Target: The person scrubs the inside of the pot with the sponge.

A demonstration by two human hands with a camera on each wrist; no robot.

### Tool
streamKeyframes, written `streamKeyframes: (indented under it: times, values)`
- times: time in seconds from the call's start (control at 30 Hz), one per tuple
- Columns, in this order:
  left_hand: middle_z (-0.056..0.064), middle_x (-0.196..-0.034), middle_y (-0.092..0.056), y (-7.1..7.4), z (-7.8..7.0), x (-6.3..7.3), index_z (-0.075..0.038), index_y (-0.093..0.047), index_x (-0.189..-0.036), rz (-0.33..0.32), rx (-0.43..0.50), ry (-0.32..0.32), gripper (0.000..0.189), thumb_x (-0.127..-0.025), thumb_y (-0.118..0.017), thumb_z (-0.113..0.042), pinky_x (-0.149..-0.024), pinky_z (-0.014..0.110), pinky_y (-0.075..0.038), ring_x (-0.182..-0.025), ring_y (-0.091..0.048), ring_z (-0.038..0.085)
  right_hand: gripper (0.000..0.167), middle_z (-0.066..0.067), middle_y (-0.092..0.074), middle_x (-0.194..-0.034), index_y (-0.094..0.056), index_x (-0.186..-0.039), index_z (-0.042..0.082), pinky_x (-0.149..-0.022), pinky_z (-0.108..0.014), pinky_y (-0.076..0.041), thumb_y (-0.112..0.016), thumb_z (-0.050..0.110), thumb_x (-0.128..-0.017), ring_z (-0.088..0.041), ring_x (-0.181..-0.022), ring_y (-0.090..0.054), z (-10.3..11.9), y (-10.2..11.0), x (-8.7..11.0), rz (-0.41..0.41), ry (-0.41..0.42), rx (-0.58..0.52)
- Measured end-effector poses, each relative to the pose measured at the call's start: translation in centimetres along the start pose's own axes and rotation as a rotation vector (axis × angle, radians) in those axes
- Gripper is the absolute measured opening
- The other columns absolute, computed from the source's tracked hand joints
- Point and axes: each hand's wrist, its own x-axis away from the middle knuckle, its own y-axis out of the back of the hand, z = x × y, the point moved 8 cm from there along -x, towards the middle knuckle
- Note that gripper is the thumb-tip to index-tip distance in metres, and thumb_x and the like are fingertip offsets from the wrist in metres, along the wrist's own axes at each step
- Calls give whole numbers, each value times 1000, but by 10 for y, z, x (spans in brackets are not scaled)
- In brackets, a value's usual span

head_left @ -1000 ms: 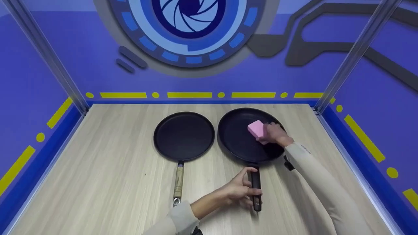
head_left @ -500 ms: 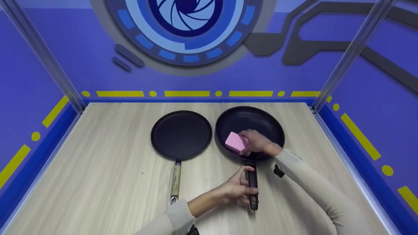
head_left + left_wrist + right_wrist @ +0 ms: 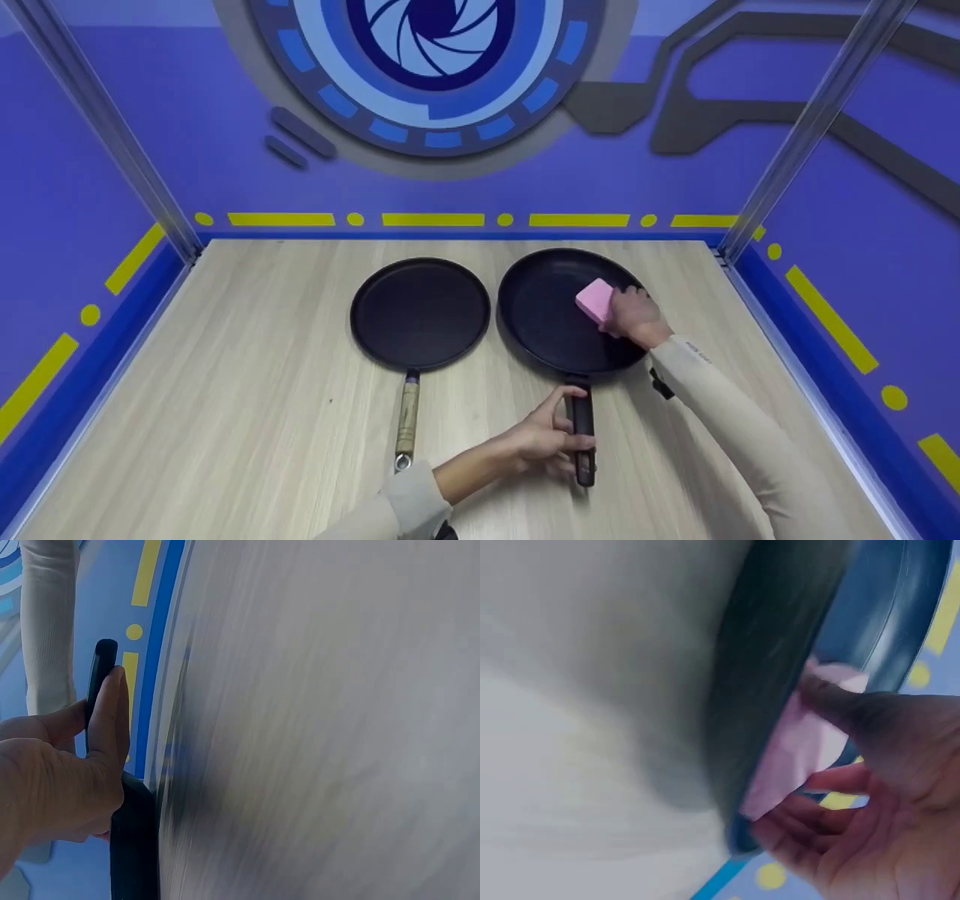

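A deep black frying pan point(image 3: 540, 322) stands on the right half of the wooden table, its black handle point(image 3: 583, 420) toward the person. My left hand point(image 3: 544, 439) grips that handle from the left side; the left wrist view shows fingers and thumb on either side of it. Inside the pan, toward its right wall, my right hand point(image 3: 636, 313) holds a pink sponge point(image 3: 595, 300). In the right wrist view the sponge point(image 3: 802, 742) sits between thumb and fingers, partly hidden by the pan's wall point(image 3: 772, 652).
Left of the frying pan lies a flat black crepe pan point(image 3: 420, 315) with a wooden handle point(image 3: 407, 416) ending in a metal ring. Pale wooden tabletop point(image 3: 247, 360) surrounds both pans. Blue printed walls point(image 3: 150, 97) enclose the table at the back and sides.
The right hand with the sponge swept to the pan's lower left, then back up to its right side. The left hand keeps its grip on the handle; the pan stays in place.
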Motion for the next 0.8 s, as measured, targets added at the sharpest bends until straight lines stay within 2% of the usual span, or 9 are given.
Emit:
streamKeyframes:
  times: [0.2, 0.3, 0.43, 0.5, 0.57, 0.63, 0.7, 0.8]
  values:
    - [8, -95, -68, 0, 0, 0, -27, -43, -140, 7, 2, -8, 64, -92, -70, 5, -66, 39, -67, -76, -76, 26, 65, -29, -68, -106, -57, -112, -8, -88, -56, -60, -90, 36, -77, -44, -101, -68, 39, -9, 13, 135, 53, 25]
    - [8, -94, -68, 0, 0, 1, -26, -42, -140, 10, 2, -9, 63, -92, -70, 4, -65, 38, -67, -76, -76, 26, 70, -26, -67, -107, -56, -115, -6, -86, -56, -61, -90, 41, -76, -41, -102, -67, 66, -16, 21, 156, 110, 41]
    - [8, -93, -68, 0, -1, 1, -26, -42, -141, 15, 0, -16, 63, -93, -70, 3, -62, 35, -66, -76, -76, 26, 54, -20, -67, -100, -63, -102, -1, -80, -54, -61, -86, 41, -78, -38, -97, -65, 97, -20, 26, 104, 226, 51]
    - [7, -93, -68, 0, -1, 0, -26, -42, -141, 19, 2, -18, 64, -92, -71, 3, -60, 33, -66, -76, -76, 25, 45, -18, -65, -94, -65, -91, 1, -78, -52, -61, -85, 40, -80, -36, -92, -63, 105, -20, 27, 52, 275, 39]
    - [7, -93, -68, -2, -1, 0, -26, -41, -141, 22, 7, -16, 64, -92, -71, 3, -60, 32, -66, -75, -76, 24, 43, -17, -63, -89, -66, -85, 2, -78, -52, -60, -86, 40, -80, -36, -89, -61, 108, -18, 27, -5, 313, 12]
    - [7, -94, -68, -2, -1, 0, -26, -42, -141, 24, 13, -14, 64, -93, -70, 3, -59, 32, -65, -74, -76, 23, 47, -19, -63, -91, -67, -95, -1, -83, -53, -59, -87, 39, -79, -38, -92, -61, 108, -17, 27, -48, 347, -28]
    - [7, -94, -69, -1, 0, 1, -26, -42, -141, 23, 16, -12, 63, -93, -70, 3, -60, 32, -65, -74, -75, 22, 61, -24, -64, -99, -65, -117, -4, -86, -56, -58, -89, 38, -78, -42, -97, -61, 106, -17, 27, -67, 367, -56]
    - [8, -93, -69, 0, -1, 1, -26, -42, -140, 20, 17, -13, 62, -93, -70, 4, -62, 34, -66, -75, -75, 24, 84, -30, -60, -116, -51, -146, 4, -92, -60, -57, -89, 36, -79, -48, -109, -58, 103, -18, 26, -29, 366, -76]
